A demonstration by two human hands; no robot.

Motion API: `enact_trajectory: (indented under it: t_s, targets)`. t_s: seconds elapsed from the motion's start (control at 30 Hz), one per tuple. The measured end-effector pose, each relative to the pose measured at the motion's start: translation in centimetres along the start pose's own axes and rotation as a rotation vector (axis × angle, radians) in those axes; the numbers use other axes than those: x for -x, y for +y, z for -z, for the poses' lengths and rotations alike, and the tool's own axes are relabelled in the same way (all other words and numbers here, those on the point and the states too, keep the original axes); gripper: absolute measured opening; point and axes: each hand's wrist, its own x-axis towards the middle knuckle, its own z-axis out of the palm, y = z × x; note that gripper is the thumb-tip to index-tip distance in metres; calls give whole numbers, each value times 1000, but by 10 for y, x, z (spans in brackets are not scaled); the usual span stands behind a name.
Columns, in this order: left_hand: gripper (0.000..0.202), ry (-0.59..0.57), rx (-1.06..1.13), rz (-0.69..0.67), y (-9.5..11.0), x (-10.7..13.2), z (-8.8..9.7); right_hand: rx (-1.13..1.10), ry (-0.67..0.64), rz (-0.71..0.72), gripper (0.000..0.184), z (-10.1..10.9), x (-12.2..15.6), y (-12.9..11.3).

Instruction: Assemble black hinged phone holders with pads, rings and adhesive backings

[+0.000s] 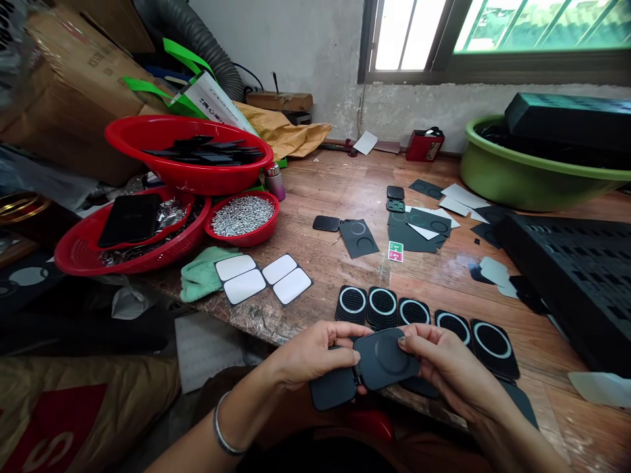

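at the near edge of the worktop (345,197) both hands pinch a hinged black pad (367,374) — left hand (315,351) closed on the lower leaf, right hand (441,361) on the upper one; best to keep the thumbs flat and the leaves square at the hinge.

You have five ringed black pads (414,314) in a row on the surface, four white stickers (263,278) on their sheets, three red baskets (187,154), and one green tub (537,172).
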Motion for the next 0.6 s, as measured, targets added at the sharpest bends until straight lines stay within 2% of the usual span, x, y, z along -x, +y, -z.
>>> enact_trajectory:
  t_s: [0.2,0.37,0.6]
  targets:
    - [56,85,-87,-26,-1,0,-3,91,88,103,40,-3,3,2]
    - [54,105,-151,-69,-1,3,-5,89,137,180,40,-5,5,7]
    - [59,137,-200,-53,0,7,-10,125,195,261,38,-6,7,14]
